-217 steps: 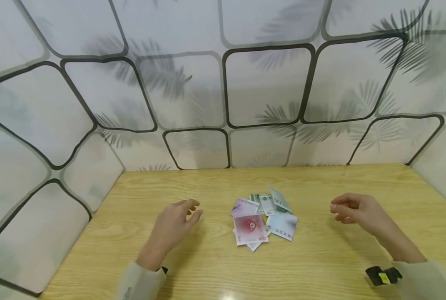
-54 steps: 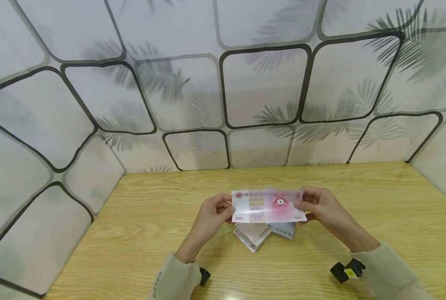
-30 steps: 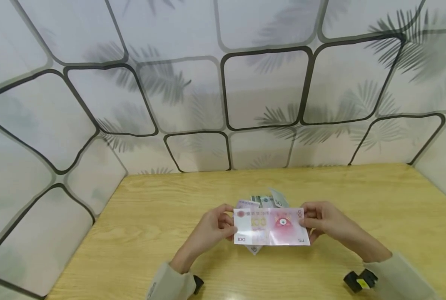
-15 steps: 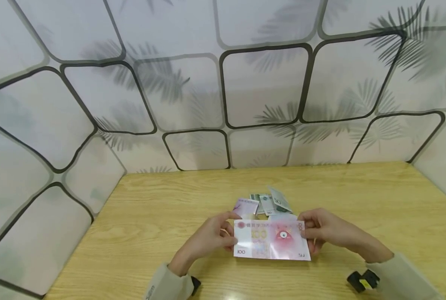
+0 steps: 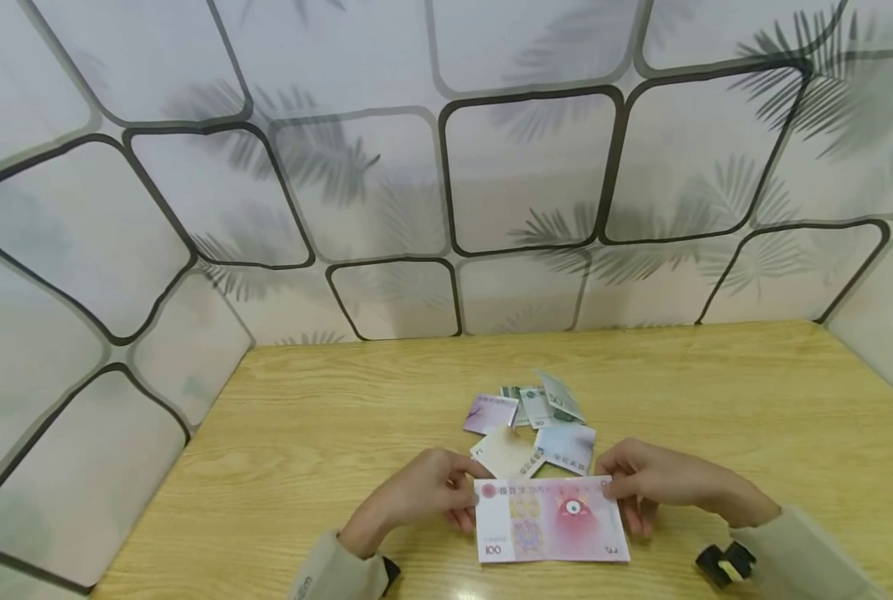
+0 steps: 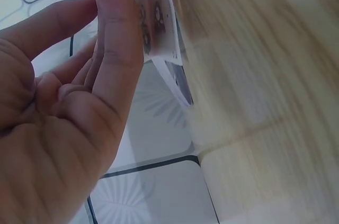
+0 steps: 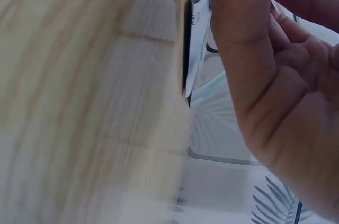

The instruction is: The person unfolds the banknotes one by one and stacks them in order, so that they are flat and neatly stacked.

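A pink-and-white 100 banknote [image 5: 551, 523], spread out flat with a one-eyed cartoon figure on it, lies low over the front of the table in the head view. My left hand [image 5: 427, 492] pinches its left edge near the upper corner. At the upper right corner, my right hand [image 5: 659, 479] pinches it between thumb and fingers. Just behind is a loose pile of folded notes: a beige one [image 5: 508, 454], a purple one [image 5: 491, 412], a pale lilac one [image 5: 566, 447] and a green 50 [image 5: 561, 400] with one half standing up. Both wrist views show folded notes beyond the fingers.
The wood-grain table [image 5: 326, 400] runs back to a pale wall [image 5: 386, 300] with dark rounded outlines and palm leaves. A second wall [image 5: 183, 333] borders it on the left. Dark wrist devices [image 5: 725, 565] sit at the sleeves.
Both hands took the folded pink note off the pile and unfolded it. Since then they have drawn it toward the front and lowered it, uncovering the other notes.
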A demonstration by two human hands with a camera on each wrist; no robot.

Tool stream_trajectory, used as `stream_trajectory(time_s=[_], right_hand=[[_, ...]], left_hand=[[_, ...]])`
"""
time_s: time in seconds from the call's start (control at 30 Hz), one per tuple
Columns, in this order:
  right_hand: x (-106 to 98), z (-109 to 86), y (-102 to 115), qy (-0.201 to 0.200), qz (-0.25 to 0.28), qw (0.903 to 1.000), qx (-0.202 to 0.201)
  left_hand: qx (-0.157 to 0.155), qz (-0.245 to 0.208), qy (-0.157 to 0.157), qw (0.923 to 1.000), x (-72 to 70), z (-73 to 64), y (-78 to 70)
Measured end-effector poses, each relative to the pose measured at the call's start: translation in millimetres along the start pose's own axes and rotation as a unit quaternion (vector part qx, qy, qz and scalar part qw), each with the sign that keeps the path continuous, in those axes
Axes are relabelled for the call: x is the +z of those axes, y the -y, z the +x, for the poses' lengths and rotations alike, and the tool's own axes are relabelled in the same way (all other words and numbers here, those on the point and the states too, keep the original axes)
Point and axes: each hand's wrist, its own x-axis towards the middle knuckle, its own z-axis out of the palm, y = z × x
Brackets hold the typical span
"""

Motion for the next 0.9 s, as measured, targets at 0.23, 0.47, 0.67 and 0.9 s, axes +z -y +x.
stream_trajectory(time_s=[0.23,0.47,0.67,0.9], right_hand=[[-1.8,4.8,-3.7,0.004,-0.009,0.9999,0.006],[-7.1,8.5,-5.4,-0.014,-0.025,0.9996,0.009],[-16.0,13.6,-7.1,-0.032,-0.039,0.9984,0.026],[-24.9,20.5,-3.9,-0.069,-0.064,0.9944,0.049]], left_hand=[[-0.020,0.034,-0.011,0.9992,4.1,8.2,-0.8],[-0.058,0.050,-0.026,0.9967,2.3,23.2,0.1],[-0.072,0.062,-0.037,0.9947,1.2,33.3,0.9],[-0.074,0.080,-0.050,0.9928,-4.0,46.6,-0.4]])
